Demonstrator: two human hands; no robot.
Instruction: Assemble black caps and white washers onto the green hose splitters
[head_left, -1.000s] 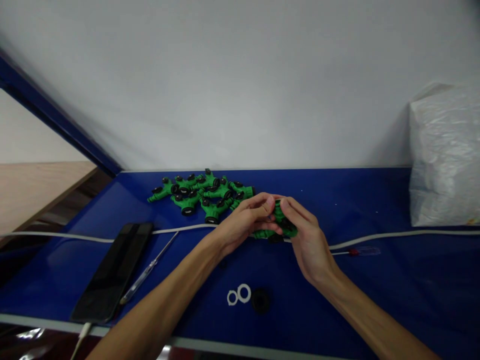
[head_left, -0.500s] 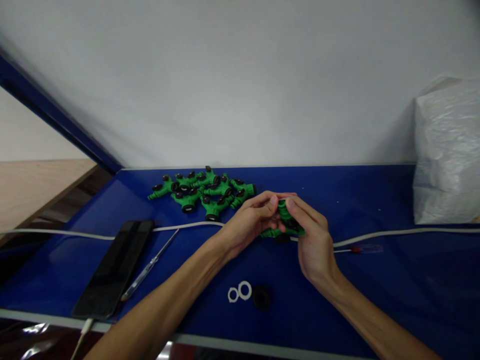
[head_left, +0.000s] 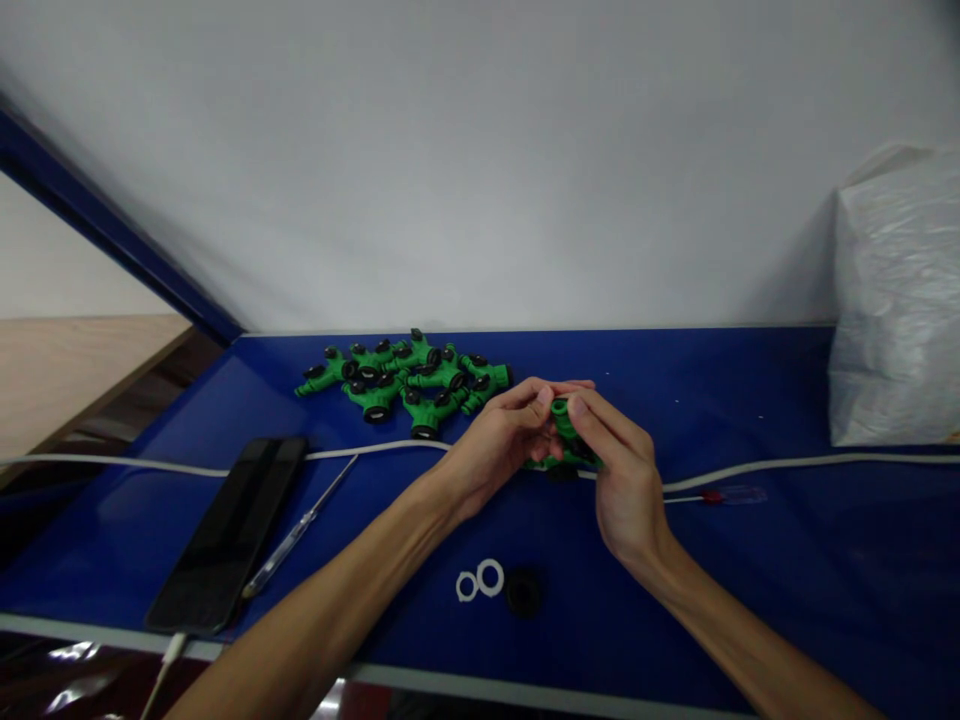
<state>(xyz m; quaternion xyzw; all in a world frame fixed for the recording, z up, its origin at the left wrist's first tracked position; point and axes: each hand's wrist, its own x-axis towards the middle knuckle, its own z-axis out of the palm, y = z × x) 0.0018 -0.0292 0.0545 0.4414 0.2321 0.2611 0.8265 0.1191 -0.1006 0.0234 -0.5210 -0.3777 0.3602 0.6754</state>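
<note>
Between my two hands is a green hose splitter (head_left: pixel 568 428), a Y-shaped plastic piece with one round outlet turned up toward me. My left hand (head_left: pixel 501 435) pinches it near that outlet with thumb and fingers. On the other side my right hand (head_left: pixel 619 465) grips it, thumb close to the outlet's rim. Much of its body is hidden behind my fingers. Nearer me on the blue table (head_left: pixel 600 640) lie two white rings, a larger one (head_left: pixel 490 566) beside a smaller one (head_left: pixel 459 588), and a black ring (head_left: pixel 523 592).
Several green splitters with black valves (head_left: pixel 427 408) lie grouped at the back left. A phone (head_left: pixel 229 540) and a clear-handled screwdriver (head_left: pixel 289 545) are at left. A white cable (head_left: pixel 750 466) crosses the table. A red-collared screwdriver (head_left: pixel 720 496) and a plastic bag (head_left: pixel 896 310) are at right.
The held splitter has tilted slightly, so its outlet opening now faces me more. Both hands stay almost in the same place around it.
</note>
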